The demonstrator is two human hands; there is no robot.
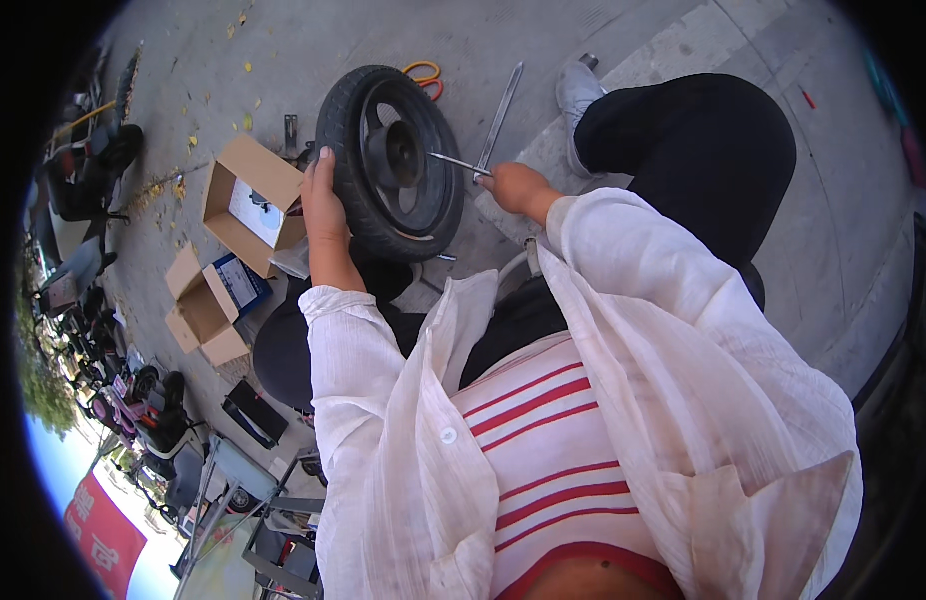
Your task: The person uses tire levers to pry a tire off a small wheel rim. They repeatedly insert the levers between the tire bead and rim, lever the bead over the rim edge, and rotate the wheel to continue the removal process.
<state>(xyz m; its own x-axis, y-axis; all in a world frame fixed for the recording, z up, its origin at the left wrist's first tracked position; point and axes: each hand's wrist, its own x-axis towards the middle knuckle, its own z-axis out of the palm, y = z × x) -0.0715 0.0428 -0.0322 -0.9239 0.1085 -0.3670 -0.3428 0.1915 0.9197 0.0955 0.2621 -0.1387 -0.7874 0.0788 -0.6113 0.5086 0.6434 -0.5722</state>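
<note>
A scooter wheel (pixel 446 190) with a black tyre and dark spoked rim stands tilted in front of me, its hub side turned to the right. My left hand (pixel 324 205) holds it by the tread on the left side, with fingers laid along the rubber. Closed round a thin metal rod (pixel 461 163) is my right hand (pixel 518 189), to the right of the wheel. The rod's narrow tip points left at the hub opening; whether it touches is hard to tell. The rod's rear end is hidden in my fist.
A long metal tyre lever (pixel 502 115) lies beyond my right hand. Scissors (pixel 426 72) with orange and yellow handles are behind the wheel. Two open cardboard boxes (pixel 266 160) (pixel 223 347) sit at the left, near a black tray (pixel 255 414). Parked scooters (pixel 93 165) line the far left.
</note>
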